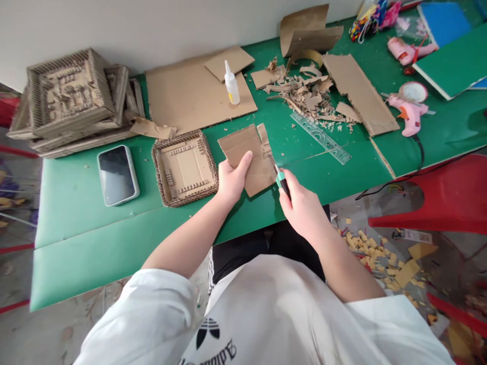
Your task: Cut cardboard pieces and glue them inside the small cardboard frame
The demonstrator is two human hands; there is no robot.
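My left hand [233, 178] grips a small piece of cardboard [261, 175], its thumb lying on top and the fingers hidden beneath. A narrow strip [263, 138] is partly peeled up along the piece's right edge. In my right hand [300, 203] is a craft knife [282, 181] with a green and black handle, its tip at that right edge. Just left of my left hand sits a square cardboard tray [186, 170] with corrugated walls and short ridged strips inside.
A phone [118, 175] and stacked cardboard pieces [70, 94] are at left. Behind stands a glue bottle [232, 87] on a cardboard sheet [171, 101]. Cardboard scraps [310, 96], a clear ruler [321, 138] and pink glue guns [410, 114] lie to the right. A red stool [452, 197] stands beside the table.
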